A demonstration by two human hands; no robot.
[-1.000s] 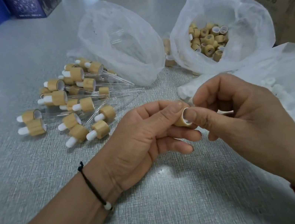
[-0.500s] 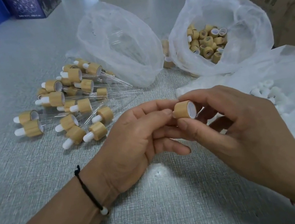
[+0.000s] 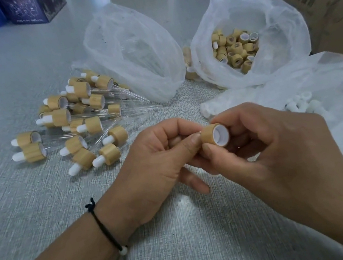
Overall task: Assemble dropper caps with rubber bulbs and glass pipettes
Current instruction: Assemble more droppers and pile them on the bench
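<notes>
Both hands meet above the near middle of the surface (image 3: 44,219): the right hand (image 3: 266,148) pinches a cap (image 3: 213,134) between thumb and fingers, its white-lined mouth facing right, while the left hand (image 3: 161,168) curls its fingertips against the cap's closed end. Finished droppers (image 3: 78,122) lie heaped toward the left. Farther back sit a bag of caps (image 3: 236,50), a clear bag (image 3: 130,52), and white bulbs (image 3: 302,103) at the right edge.

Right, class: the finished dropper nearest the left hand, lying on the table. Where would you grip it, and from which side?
Probably the bamboo collar, pinched from above across its round sides. The dropper lies flat, white bulb pointing left, and the collar looks like its widest, rigid part. The glass tube is thin.
</notes>
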